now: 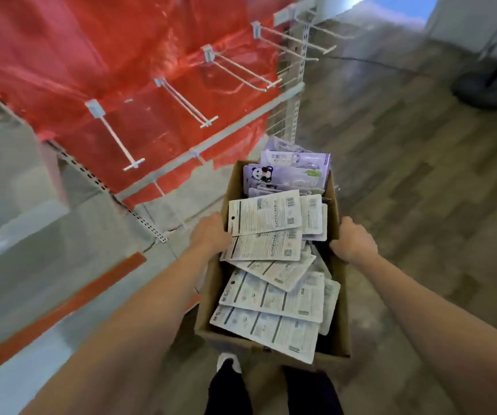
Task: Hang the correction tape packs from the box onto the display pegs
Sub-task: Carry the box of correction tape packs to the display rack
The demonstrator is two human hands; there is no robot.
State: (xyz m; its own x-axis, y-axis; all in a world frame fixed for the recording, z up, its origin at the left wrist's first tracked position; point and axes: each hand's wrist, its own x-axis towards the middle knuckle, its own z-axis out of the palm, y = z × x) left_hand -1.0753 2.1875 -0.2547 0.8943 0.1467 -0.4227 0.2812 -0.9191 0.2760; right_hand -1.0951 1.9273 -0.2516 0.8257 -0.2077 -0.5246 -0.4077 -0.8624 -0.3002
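A brown cardboard box (335, 301) is held in front of me, above the floor. My left hand (210, 235) grips its left wall and my right hand (353, 242) grips its right wall. Inside lie several correction tape packs (266, 218), most with their white printed backs up. At the far end of the box are purple packs (289, 172), one showing a panda. Up and to the left, several bare white display pegs (120, 136) stick out from a panel covered in red plastic sheet (97, 46).
A white horizontal rail (217, 136) runs below the pegs. A shelf with an orange edge strip (70, 301) lies at lower left. Wood-look floor (415, 163) spreads to the right, with a dark round stand base (485, 89) at upper right. My legs and a shoe (228, 362) are below the box.
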